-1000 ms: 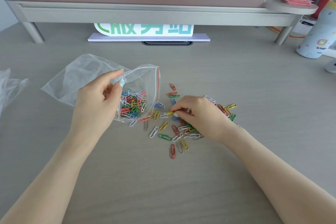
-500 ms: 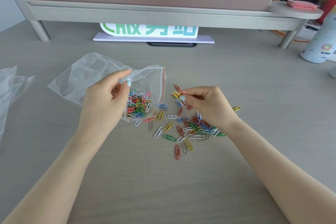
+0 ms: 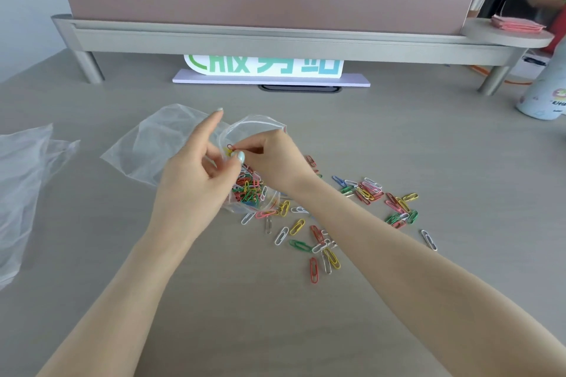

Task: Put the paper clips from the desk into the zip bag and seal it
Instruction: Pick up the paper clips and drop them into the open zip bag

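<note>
A clear zip bag (image 3: 153, 147) lies on the grey desk with its mouth facing right and lifted open. My left hand (image 3: 196, 180) holds the near lip of the mouth between thumb and fingers, its index finger raised. My right hand (image 3: 272, 159) is at the bag's mouth and pinches a few paper clips (image 3: 230, 148), red and yellow. Several coloured clips (image 3: 248, 190) lie inside the bag. Loose paper clips (image 3: 309, 239) are scattered on the desk in front of the bag, with another cluster (image 3: 376, 196) to the right.
A second clear plastic bag (image 3: 21, 187) lies at the left edge. A raised shelf (image 3: 275, 40) spans the back, with a sign (image 3: 263, 66) under it. A white bottle (image 3: 542, 98) stands at the far right. A person stands behind the desk at top right.
My right hand has lifted a few clips from the pile and carried them left to the bag's mouth. My left hand has raised the lip and its index finger.
</note>
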A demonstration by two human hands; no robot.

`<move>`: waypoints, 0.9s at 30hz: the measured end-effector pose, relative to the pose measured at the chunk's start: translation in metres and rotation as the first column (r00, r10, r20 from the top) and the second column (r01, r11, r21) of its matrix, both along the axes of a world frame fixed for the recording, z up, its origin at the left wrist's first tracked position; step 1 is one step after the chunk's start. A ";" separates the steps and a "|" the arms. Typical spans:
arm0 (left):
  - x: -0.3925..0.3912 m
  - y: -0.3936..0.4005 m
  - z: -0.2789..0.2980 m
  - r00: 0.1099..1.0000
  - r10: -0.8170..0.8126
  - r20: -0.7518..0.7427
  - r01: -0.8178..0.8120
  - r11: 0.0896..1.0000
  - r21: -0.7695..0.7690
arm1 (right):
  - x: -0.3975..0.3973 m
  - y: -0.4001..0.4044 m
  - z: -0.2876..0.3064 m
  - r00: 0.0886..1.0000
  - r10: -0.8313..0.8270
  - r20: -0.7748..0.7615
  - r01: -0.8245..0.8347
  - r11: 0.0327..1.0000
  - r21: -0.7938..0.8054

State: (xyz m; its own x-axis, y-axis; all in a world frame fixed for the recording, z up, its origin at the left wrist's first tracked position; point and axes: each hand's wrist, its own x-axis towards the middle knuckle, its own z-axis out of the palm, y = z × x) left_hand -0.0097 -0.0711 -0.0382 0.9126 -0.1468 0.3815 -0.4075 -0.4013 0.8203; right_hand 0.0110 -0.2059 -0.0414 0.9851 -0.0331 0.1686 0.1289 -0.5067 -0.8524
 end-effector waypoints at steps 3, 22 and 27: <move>0.002 0.001 -0.001 1.000 0.001 -0.018 0.000 0.999 0.047 | 0.005 0.004 -0.001 1.000 0.015 0.012 -0.013 0.991 -0.135; 0.003 0.010 0.007 0.964 0.249 0.093 -0.240 0.966 -0.101 | -0.011 -0.025 0.001 0.985 -0.047 0.165 0.074 0.984 -0.160; 0.004 0.011 0.008 0.968 0.249 0.033 -0.240 0.957 -0.164 | -0.024 -0.059 -0.008 0.941 -0.273 0.201 0.297 0.949 -0.102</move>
